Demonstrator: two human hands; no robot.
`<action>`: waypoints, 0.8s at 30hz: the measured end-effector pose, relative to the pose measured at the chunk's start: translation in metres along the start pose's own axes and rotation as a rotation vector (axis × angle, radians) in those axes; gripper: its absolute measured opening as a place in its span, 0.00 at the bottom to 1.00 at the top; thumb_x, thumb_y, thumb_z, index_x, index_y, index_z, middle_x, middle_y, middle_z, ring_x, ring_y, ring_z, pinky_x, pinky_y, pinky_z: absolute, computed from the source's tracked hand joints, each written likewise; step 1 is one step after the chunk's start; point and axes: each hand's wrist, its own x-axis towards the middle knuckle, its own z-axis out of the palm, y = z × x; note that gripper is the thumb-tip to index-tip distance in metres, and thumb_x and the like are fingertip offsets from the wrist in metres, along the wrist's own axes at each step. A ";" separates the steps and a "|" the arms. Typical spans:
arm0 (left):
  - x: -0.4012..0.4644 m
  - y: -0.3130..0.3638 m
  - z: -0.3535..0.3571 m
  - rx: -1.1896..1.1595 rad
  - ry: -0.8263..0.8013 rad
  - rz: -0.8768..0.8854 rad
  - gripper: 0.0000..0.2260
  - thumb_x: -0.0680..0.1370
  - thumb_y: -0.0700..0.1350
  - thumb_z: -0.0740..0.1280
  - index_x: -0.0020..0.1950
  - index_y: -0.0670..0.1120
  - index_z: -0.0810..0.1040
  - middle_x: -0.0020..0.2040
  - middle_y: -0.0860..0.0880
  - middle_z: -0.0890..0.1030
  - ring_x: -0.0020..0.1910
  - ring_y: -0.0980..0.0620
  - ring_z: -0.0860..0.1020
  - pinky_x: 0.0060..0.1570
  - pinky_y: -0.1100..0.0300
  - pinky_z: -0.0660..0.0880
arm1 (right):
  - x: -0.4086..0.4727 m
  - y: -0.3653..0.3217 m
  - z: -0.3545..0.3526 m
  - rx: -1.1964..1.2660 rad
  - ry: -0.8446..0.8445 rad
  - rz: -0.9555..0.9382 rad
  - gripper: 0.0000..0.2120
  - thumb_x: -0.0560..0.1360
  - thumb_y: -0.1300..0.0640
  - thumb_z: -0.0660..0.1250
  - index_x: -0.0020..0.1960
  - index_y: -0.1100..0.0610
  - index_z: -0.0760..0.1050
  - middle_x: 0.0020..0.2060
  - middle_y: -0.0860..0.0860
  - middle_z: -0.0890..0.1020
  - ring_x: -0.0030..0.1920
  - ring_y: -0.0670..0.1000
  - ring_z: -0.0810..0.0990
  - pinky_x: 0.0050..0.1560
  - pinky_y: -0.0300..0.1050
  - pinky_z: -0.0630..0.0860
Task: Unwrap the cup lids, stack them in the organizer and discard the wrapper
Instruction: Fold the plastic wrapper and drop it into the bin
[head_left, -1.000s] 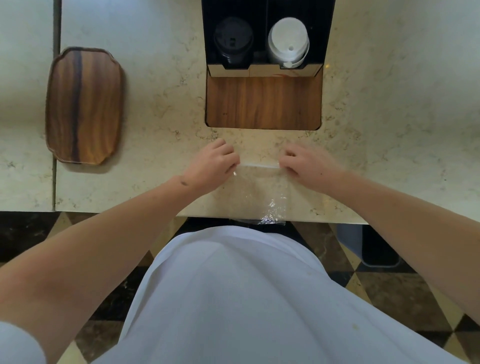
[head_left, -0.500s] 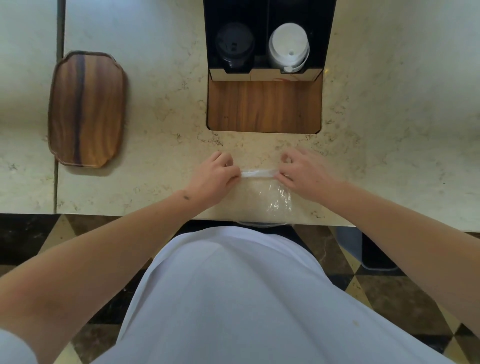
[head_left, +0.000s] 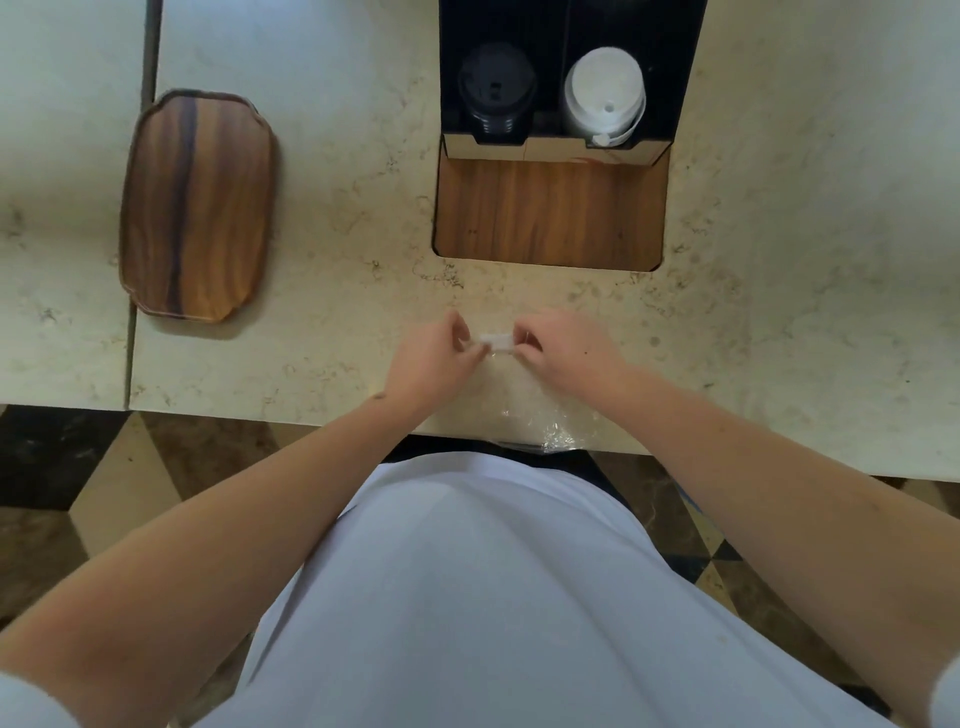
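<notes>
left hand (head_left: 434, 358): fingers curled, pinching one end of the wrapper (head_left: 496, 341)
right hand (head_left: 563, 349): same deal, pinching the other end (hands close together, knuckles up)
arms: both bare, reaching forward and angling in toward each other

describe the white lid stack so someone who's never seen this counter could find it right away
At the far edge of the marble counter stands a black organizer with two side-by-side slots, behind a wooden inset panel. The white lids fill the right slot. The stack beside them, the black lids, is dark; only this one is white.
</notes>
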 end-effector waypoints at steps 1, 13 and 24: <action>-0.004 -0.004 0.000 -0.014 -0.027 -0.075 0.16 0.76 0.59 0.71 0.43 0.46 0.77 0.37 0.54 0.80 0.35 0.55 0.77 0.32 0.59 0.68 | -0.001 -0.001 0.000 0.012 0.006 0.015 0.06 0.79 0.53 0.67 0.45 0.53 0.77 0.38 0.48 0.78 0.40 0.51 0.76 0.41 0.50 0.75; -0.026 -0.012 -0.007 -0.320 -0.391 -0.329 0.12 0.77 0.51 0.72 0.41 0.43 0.85 0.34 0.52 0.86 0.28 0.59 0.81 0.24 0.69 0.71 | 0.010 -0.003 -0.005 0.059 0.075 0.205 0.04 0.80 0.54 0.66 0.50 0.53 0.78 0.45 0.50 0.81 0.46 0.52 0.78 0.49 0.53 0.78; -0.031 -0.019 -0.006 -0.418 -0.441 -0.349 0.09 0.76 0.47 0.73 0.38 0.44 0.85 0.38 0.48 0.87 0.34 0.54 0.83 0.35 0.65 0.78 | 0.001 0.007 -0.007 -0.064 -0.033 -0.195 0.22 0.81 0.53 0.54 0.73 0.46 0.73 0.40 0.52 0.70 0.34 0.53 0.70 0.32 0.44 0.62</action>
